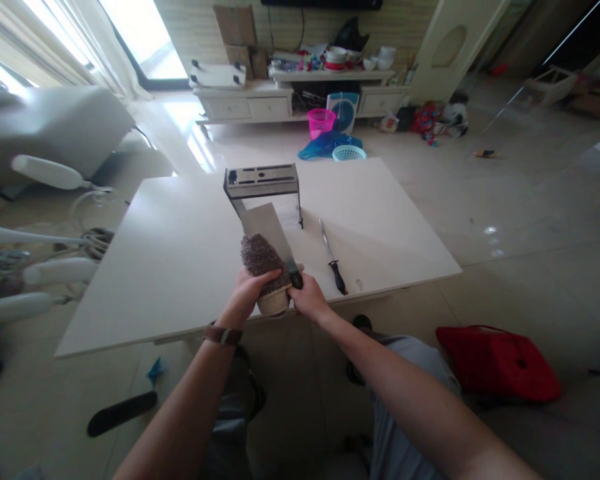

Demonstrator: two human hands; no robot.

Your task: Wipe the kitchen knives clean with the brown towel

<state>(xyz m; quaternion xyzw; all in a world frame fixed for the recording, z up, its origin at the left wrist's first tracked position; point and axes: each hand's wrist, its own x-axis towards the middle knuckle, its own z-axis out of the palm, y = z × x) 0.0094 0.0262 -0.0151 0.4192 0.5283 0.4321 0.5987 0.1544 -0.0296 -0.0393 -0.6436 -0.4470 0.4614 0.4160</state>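
Held out over the near edge of a white table, the left hand grips a brown fuzzy slipper. The right hand is closed around the black handle of a broad-bladed cleaver. Its blade lies against the slipper. Right: sharpening rod. Beyond: metal frame.

From where I'm watching, I can't read any text, label, brand, number or sign on anything in this head view; whatever markings there may be are too small or blurred.
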